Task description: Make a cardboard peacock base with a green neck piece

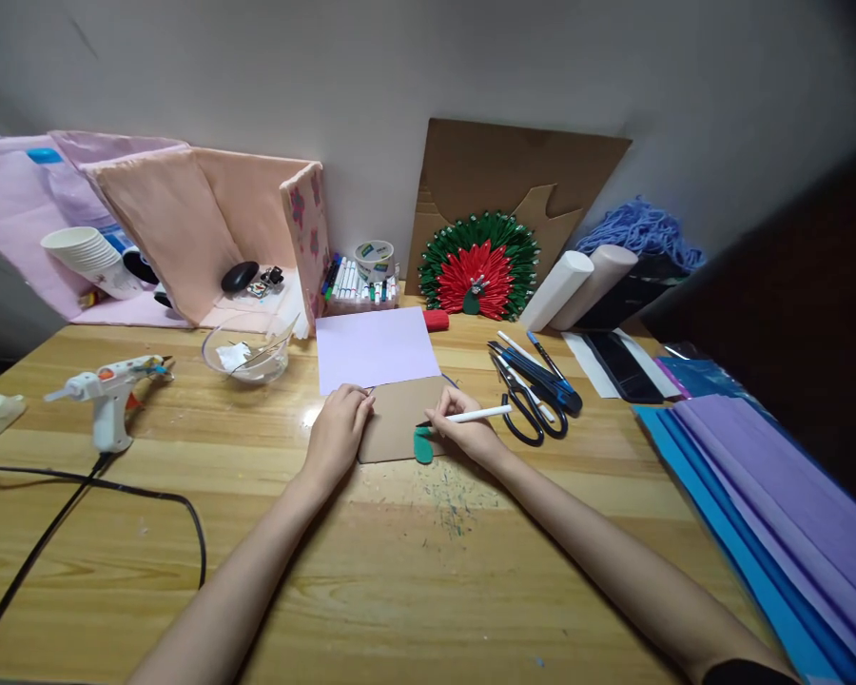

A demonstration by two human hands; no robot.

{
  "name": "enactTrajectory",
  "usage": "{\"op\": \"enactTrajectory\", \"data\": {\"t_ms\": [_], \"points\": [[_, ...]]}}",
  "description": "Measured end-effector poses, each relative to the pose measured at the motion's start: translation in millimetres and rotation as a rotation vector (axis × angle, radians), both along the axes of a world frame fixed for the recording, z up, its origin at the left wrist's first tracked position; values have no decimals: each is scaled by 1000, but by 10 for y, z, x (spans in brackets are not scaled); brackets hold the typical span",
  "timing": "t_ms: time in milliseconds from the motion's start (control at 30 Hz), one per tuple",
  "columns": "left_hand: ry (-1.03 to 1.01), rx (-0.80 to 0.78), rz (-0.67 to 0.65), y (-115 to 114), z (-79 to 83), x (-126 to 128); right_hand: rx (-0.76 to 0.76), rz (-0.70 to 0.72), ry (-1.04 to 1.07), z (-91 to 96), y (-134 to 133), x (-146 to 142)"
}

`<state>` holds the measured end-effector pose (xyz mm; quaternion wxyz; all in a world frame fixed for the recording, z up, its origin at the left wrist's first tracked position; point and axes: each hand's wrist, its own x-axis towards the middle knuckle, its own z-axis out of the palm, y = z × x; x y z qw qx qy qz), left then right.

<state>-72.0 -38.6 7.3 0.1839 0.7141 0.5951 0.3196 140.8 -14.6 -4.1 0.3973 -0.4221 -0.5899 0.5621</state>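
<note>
A small piece of brown cardboard point(399, 419) lies on the wooden table point(414, 571) in front of a sheet of pale lilac paper point(375, 347). My left hand point(339, 428) rests curled on the cardboard's left edge and presses it down. My right hand point(463, 433) is closed on a white pen point(471, 415), whose tip touches the cardboard's right side. A small teal shape point(423, 445) lies under that hand at the cardboard's lower right corner.
Black scissors point(532, 409) and blue pens point(535, 371) lie right of my hand. A glue gun point(110, 395) with a black cord stands at left, by a glass bowl point(246, 357). A red-green paper peacock point(481, 266), markers point(357, 281), paper rolls and coloured sheets point(770, 504) fill the back and right.
</note>
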Motion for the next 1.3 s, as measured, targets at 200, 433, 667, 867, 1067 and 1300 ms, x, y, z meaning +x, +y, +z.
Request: {"op": "enactTrajectory", "data": {"t_ms": [200,433,667,867,1067,1300], "points": [[21,-20,-223,54,-23,12,-6,-14,-62,8,-5,4],[-72,-84,-235,98,-40,-31,125,-103,-243,6,-42,6],[-85,-77,-233,98,-54,-22,180,-98,-317,5,-60,11],[-81,-84,-231,94,-31,-19,189,-95,-329,8,-64,4],[-81,-81,-227,93,-39,-16,195,-92,-352,11,-63,-2],[-81,-74,-225,98,-60,-17,175,-94,-345,-4,-66,-4]]}}
